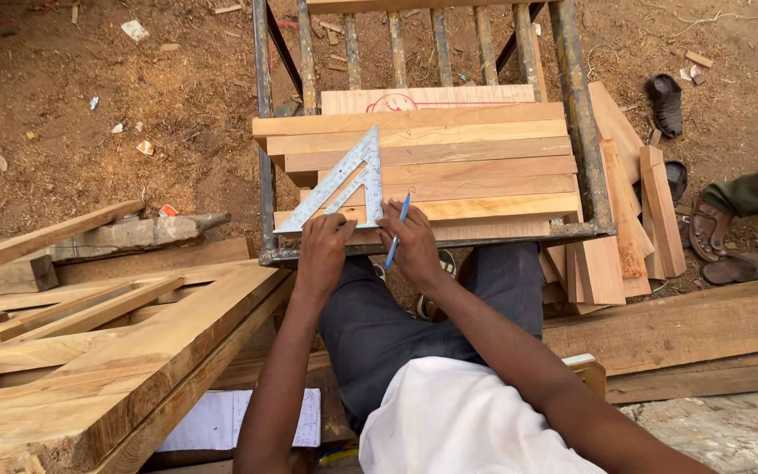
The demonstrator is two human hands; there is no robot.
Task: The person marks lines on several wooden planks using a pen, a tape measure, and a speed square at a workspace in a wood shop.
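A row of light wooden boards (449, 167) lies side by side across a rusty metal frame (582, 140). A grey metal triangular square (344, 180) rests flat on the boards at their left end. My left hand (322, 246) presses on the square's near corner at the closest board. My right hand (414, 244) grips a blue pen (397, 230), its tip touching the board just right of the square's upright edge. My knees in dark trousers sit under the frame's near rail.
Thick planks and a wooden frame (89, 351) lie at left. More boards (633, 228) lean at the frame's right, with long planks (686, 329) below. Another person's sandalled foot (717, 230) stands at right. Sawdust covers the ground. A sheet of paper (221, 421) lies near my left arm.
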